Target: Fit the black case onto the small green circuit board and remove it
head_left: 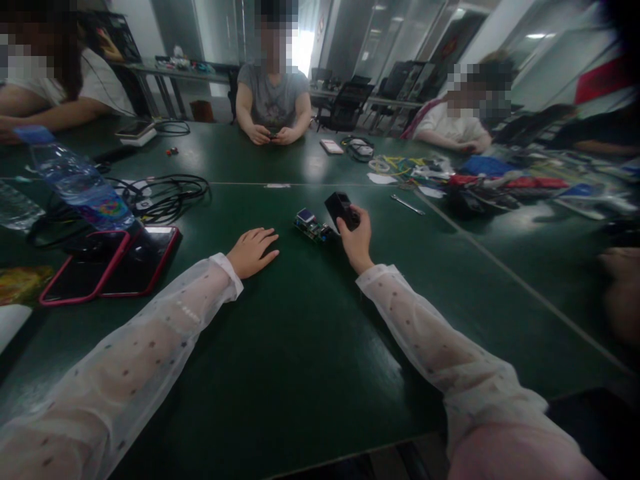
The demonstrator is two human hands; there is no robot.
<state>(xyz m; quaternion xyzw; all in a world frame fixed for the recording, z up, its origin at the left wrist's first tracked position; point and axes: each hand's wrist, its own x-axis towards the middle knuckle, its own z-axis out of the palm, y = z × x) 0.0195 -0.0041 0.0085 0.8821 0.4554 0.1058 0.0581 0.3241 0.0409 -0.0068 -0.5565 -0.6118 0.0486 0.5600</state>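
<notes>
My right hand [358,239] grips a small black box-shaped case [340,207], held tilted just above the table. Beside and slightly below it lies a circuit board [313,227] with a small screen at its left end. My left hand [253,252] rests flat on the green table [280,347], fingers spread, holding nothing, to the left of the board and apart from it. What the case has inside does not show.
To the left are two red-edged phones [143,267], a tilted water bottle [80,180] and coiled black cables [175,197]. A wrench [407,205] lies to the right, before tangled wires [400,165] and tools. Several people sit around the table.
</notes>
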